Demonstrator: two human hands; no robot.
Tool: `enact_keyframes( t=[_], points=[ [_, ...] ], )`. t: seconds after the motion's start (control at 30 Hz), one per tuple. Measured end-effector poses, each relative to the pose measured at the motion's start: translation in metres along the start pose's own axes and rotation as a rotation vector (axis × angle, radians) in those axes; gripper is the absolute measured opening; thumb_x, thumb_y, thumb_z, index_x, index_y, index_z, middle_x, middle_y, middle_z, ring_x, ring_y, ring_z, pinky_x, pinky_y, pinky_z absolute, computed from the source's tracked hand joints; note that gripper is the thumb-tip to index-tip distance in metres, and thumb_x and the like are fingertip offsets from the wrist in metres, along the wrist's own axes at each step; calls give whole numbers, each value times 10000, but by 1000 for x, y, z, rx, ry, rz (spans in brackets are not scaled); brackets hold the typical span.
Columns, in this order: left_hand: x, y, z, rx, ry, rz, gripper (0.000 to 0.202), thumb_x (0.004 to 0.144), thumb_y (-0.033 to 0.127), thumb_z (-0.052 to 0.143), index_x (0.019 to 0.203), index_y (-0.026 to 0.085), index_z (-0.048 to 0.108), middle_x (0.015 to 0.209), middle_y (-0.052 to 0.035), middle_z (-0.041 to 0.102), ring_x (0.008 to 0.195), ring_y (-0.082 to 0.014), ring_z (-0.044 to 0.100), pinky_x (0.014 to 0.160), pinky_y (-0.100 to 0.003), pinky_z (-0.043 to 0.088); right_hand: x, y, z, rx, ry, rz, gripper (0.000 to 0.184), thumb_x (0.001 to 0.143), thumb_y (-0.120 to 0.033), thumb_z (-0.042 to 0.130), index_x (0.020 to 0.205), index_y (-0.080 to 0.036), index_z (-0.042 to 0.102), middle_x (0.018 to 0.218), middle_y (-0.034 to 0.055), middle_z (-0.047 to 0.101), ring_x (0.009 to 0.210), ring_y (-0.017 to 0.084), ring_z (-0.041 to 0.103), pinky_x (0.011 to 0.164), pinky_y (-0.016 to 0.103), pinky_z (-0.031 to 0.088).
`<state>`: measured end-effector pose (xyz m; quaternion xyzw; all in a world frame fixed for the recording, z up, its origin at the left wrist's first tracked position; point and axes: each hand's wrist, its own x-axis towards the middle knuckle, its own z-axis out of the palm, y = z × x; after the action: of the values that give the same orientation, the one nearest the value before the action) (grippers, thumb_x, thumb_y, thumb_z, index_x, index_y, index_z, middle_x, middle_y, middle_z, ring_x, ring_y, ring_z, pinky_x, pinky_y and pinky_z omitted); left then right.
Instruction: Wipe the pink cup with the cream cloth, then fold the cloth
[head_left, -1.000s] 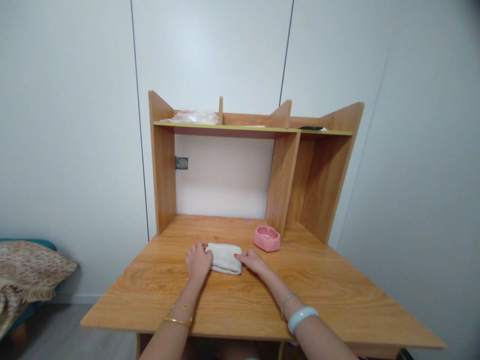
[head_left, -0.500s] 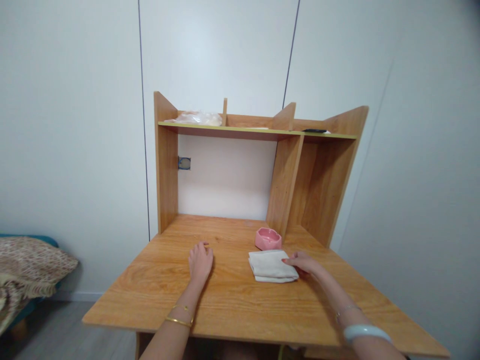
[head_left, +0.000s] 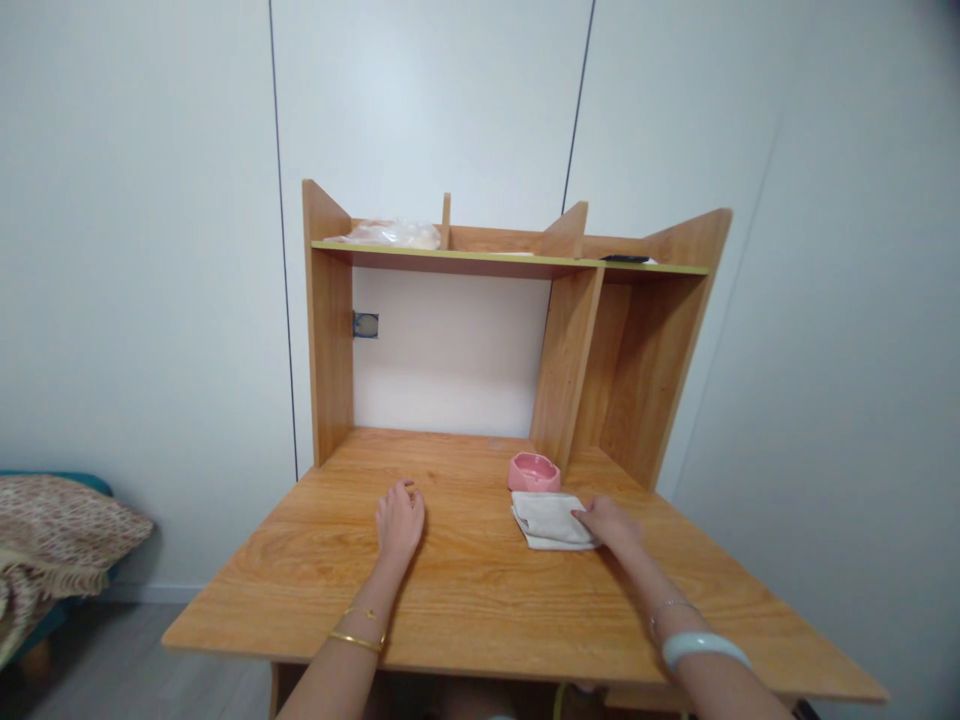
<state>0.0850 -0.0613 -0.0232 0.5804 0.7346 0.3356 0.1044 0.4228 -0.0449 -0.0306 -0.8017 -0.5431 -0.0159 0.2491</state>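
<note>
A folded white cloth (head_left: 553, 522) lies on the desk, its right edge pinched between the thumb and fingers of my right hand (head_left: 611, 523). Just behind the cloth sits a pink ashtray (head_left: 534, 474), its lower front partly covered by the cloth. My left hand (head_left: 400, 515) rests on the desktop to the left of both, fingers loosely curled and apart, holding nothing.
The wooden desk (head_left: 450, 610) carries a hutch (head_left: 330, 340) at the back. On its upper shelf lie a clear plastic bag (head_left: 394, 234) and a flat black object (head_left: 626, 259). A patterned blanket (head_left: 64, 520) covers furniture at the far left.
My right hand has shifted the folded cloth slightly right and back toward the ashtray. My left hand has stayed in place. The view has moved very slightly.
</note>
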Motion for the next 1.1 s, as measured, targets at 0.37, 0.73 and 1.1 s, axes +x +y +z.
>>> enact_keyframes(
  t=[0.37,0.73,1.1],
  points=[
    [1,-3,3,25,-29,46,299,873,244,359,1122,200,519,1185,-74,594,1146,-224,478,930,-340,339,-48,-116,14,158,12,-537,286,800,-180,410,999,-152,613,1038,115,599,1052,219,498,934,320,345],
    [-1,-7,9,182,-95,210,393,868,208,361,1234,183,500,1333,-86,496,1255,-193,407,1046,-346,270,-83,-153,66,59,-356,-630,575,908,-449,246,1364,-119,360,1433,139,337,1338,256,246,1083,453,137],
    [-4,-8,15,338,-147,280,436,882,261,324,1285,192,474,1388,-99,422,1294,-226,359,1063,-440,231,-85,-155,63,28,-351,-608,557,916,-418,219,1374,-132,355,1444,123,313,1341,243,245,1081,448,146]
  ],
)
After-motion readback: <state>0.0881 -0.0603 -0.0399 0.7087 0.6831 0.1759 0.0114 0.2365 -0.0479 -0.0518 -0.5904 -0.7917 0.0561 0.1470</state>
